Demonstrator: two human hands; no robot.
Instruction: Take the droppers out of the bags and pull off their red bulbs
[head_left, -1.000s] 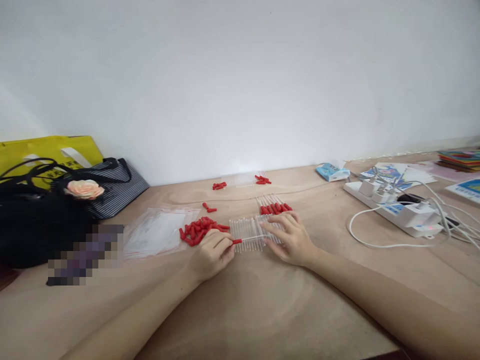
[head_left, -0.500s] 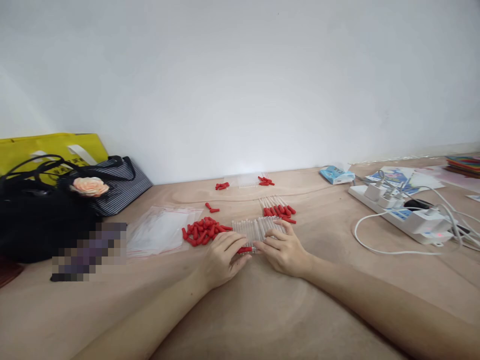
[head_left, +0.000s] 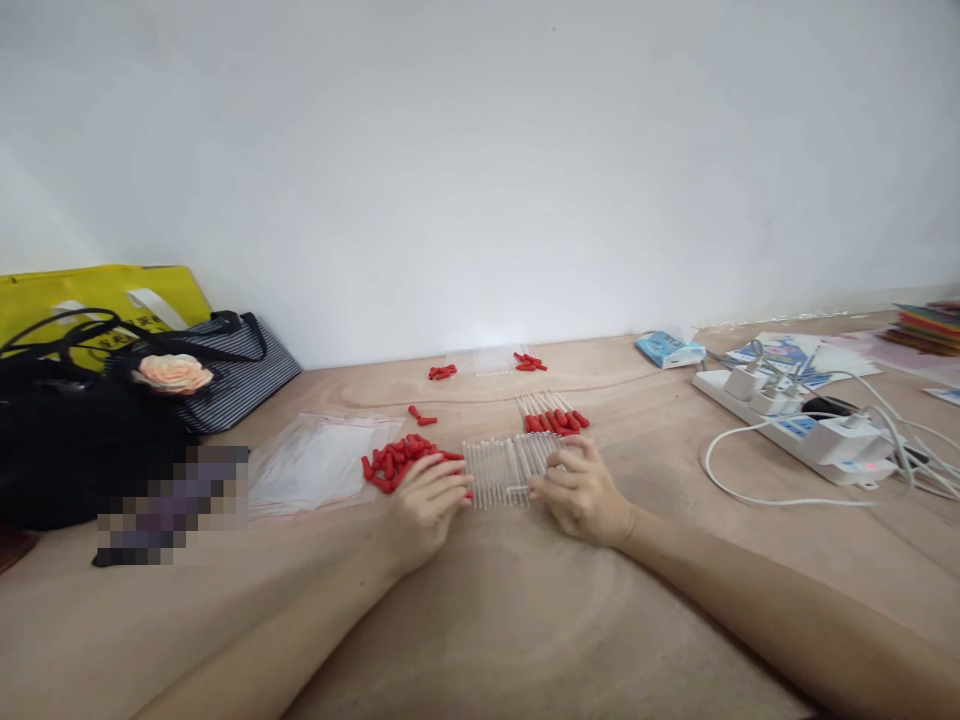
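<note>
My left hand (head_left: 424, 508) is closed with a red rubber bulb (head_left: 469, 495) at its fingertips, mostly hidden by the fingers. Opposite it, my right hand (head_left: 586, 495) pinches a clear glass dropper tube (head_left: 517, 489), whose end points left toward the bulb. Between the hands, several glass tubes (head_left: 489, 468) lie side by side in a row. A pile of red rubber bulbs (head_left: 390, 462) sits just beyond my left hand. Behind my right hand, several droppers with red bulbs fitted (head_left: 556, 420) lie together.
Clear zip bags (head_left: 315, 465) lie left of the pile. Farther back are another bag (head_left: 491, 362) and small groups of red bulbs (head_left: 442, 371). A power strip with cables (head_left: 802, 425) and a blue tissue pack (head_left: 670, 349) are at right; bags (head_left: 247, 370) stand at left.
My hands have moved apart. The red bulb went left with my left hand, while my right hand drew back to the right, with a glass tube now showing at its fingertips.
</note>
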